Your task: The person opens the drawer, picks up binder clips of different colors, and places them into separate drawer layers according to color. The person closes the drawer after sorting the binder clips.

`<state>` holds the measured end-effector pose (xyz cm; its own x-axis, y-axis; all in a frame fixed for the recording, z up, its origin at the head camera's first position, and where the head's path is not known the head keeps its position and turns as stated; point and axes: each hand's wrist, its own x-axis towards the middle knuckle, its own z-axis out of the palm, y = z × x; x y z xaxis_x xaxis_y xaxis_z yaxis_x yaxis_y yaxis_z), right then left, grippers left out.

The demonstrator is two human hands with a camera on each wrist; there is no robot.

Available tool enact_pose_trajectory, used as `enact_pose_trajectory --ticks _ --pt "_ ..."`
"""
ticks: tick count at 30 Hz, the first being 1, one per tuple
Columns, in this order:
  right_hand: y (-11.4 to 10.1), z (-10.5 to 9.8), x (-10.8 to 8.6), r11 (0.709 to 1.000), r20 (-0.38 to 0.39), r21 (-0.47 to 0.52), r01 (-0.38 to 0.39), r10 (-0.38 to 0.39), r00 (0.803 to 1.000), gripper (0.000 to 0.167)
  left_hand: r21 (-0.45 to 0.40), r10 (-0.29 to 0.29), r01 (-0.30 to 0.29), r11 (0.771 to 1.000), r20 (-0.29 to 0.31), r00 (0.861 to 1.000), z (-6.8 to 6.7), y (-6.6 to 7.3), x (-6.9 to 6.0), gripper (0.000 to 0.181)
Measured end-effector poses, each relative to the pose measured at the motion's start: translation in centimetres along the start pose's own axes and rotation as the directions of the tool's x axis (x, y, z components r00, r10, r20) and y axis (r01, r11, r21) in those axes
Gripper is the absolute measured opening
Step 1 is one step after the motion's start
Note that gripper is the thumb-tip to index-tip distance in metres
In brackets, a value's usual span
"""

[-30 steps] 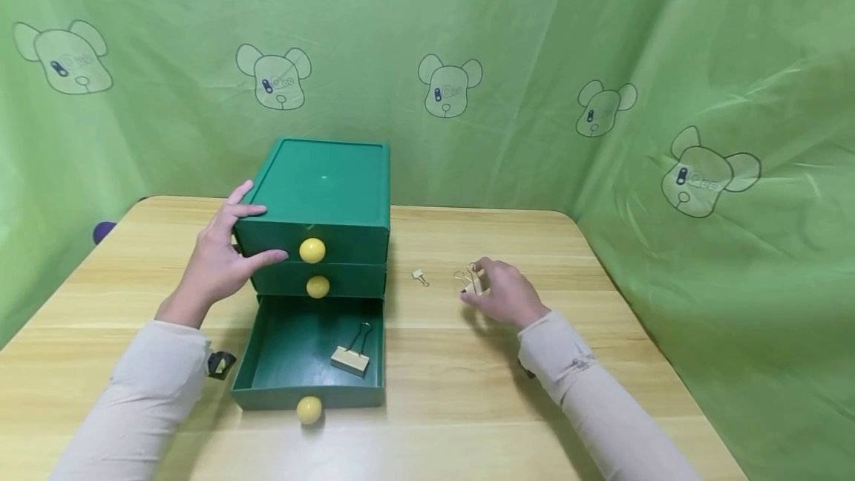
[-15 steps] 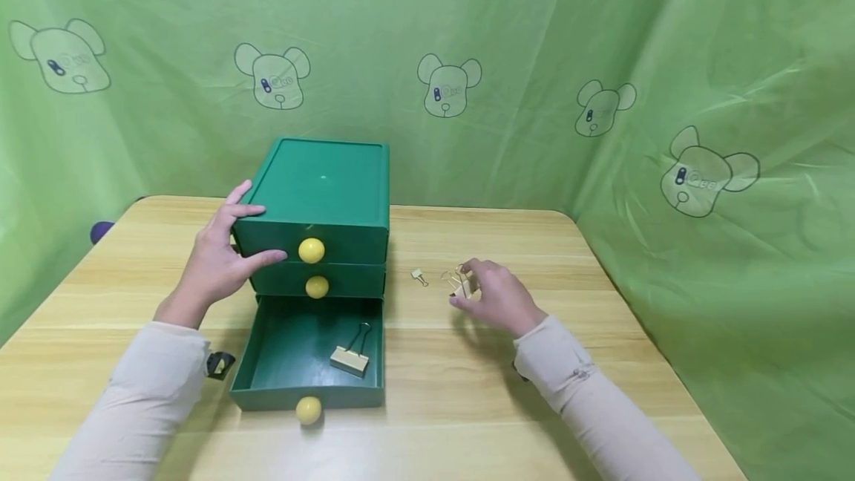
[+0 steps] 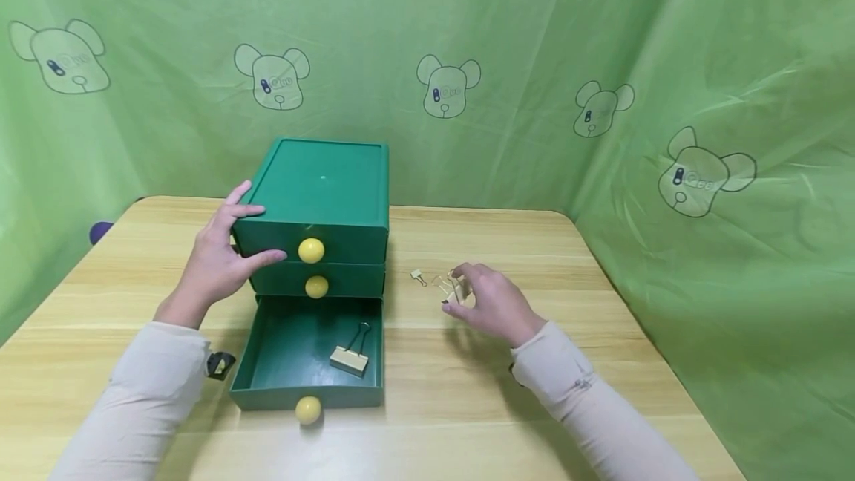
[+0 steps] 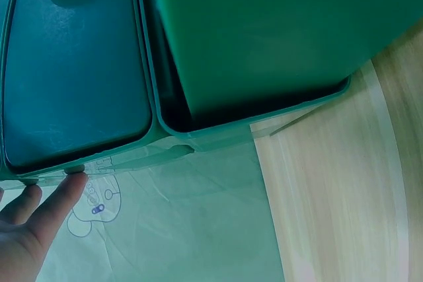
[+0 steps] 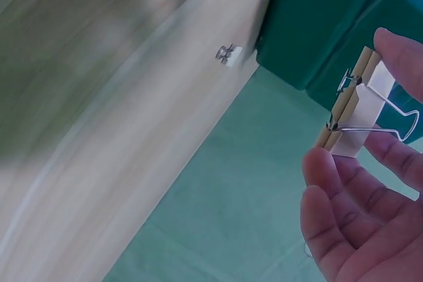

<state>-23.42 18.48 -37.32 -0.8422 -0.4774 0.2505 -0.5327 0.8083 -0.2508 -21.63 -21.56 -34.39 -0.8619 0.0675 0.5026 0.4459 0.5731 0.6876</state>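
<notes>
A green three-drawer desktop organizer (image 3: 320,184) with yellow round knobs stands left of centre. Its bottom drawer (image 3: 274,351) is pulled out, and a large cream binder clip (image 3: 349,361) with black handles lies inside. My left hand (image 3: 217,262) rests against the upper left corner, thumb on the front and extended fingers along the side and top. My right hand (image 3: 490,299) holds another binder clip (image 5: 353,104) above the table, pinched by its ends between thumb and fingers, wire handles sticking out. A small binder clip (image 3: 418,277) lies on the table between the organizer and that hand.
The wood-grain table (image 3: 454,429) runs up to a green curtain (image 3: 508,58) printed with bear heads, at the back and sides. A small black object (image 3: 220,365) shows beside my left sleeve. Something purple (image 3: 101,231) peeks out past the table's left edge.
My right hand has moved a little to the left with the binder clip, towards the small clip and the organizer. My left hand and the drawers stay as they were.
</notes>
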Motion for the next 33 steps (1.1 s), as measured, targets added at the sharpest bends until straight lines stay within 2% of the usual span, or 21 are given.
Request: enact_pose_trajectory --ticks 10,19,33 --pt "-1.5 -0.1 -0.5 0.997 -0.028 -0.025 0.074 -0.075 0.997 0.055 -0.004 0.009 -0.009 1.0 -0.01 1.0 0.1 -0.1 0.0 0.066" --pt "-2.8 -0.2 -0.6 0.982 -0.071 -0.043 0.181 -0.184 0.98 0.053 0.006 0.0 0.0 1.0 -0.005 1.0 0.1 0.0 -0.1 0.066" --pt "-4.8 0.5 -0.1 0.974 -0.017 -0.039 0.223 -0.224 0.974 0.051 -0.011 0.015 -0.015 1.0 -0.014 1.0 0.1 0.0 -0.1 0.066"
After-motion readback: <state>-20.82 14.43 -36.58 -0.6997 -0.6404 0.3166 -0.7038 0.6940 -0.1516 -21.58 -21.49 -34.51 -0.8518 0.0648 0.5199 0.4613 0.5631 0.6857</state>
